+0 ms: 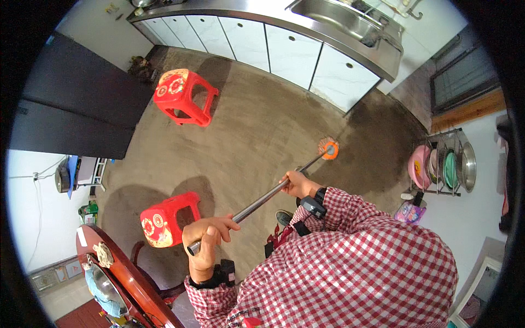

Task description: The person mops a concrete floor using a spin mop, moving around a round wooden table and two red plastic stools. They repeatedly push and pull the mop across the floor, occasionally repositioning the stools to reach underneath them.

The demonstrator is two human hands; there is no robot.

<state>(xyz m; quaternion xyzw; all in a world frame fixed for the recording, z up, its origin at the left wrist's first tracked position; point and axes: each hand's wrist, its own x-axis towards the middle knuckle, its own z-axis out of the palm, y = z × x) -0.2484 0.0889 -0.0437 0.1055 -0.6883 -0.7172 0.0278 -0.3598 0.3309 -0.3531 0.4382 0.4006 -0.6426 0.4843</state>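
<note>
A mop with a long metal pole (259, 202) slants across the view in front of me. Its upper end rests in my left hand (207, 242), the thumb and fingers around it. Further down the pole, my right hand (298, 184) grips it. At the far end, an orange disc (335, 151) sits over the pale strands of the mop head (322, 143), which touch the concrete floor (246, 135). Beside the mop head, the floor has a dark, wet-looking patch (371, 151). Part of one shoe (284, 217) shows below the pole.
Red plastic stools stand at the upper left (172, 96) and near my left hand (158, 225). White cabinets (293, 53) with a steel sink (334, 18) line the far side. A basin rack (441, 164) is at right, a dark cabinet (82, 90) left, a wooden table (123, 270) lower left.
</note>
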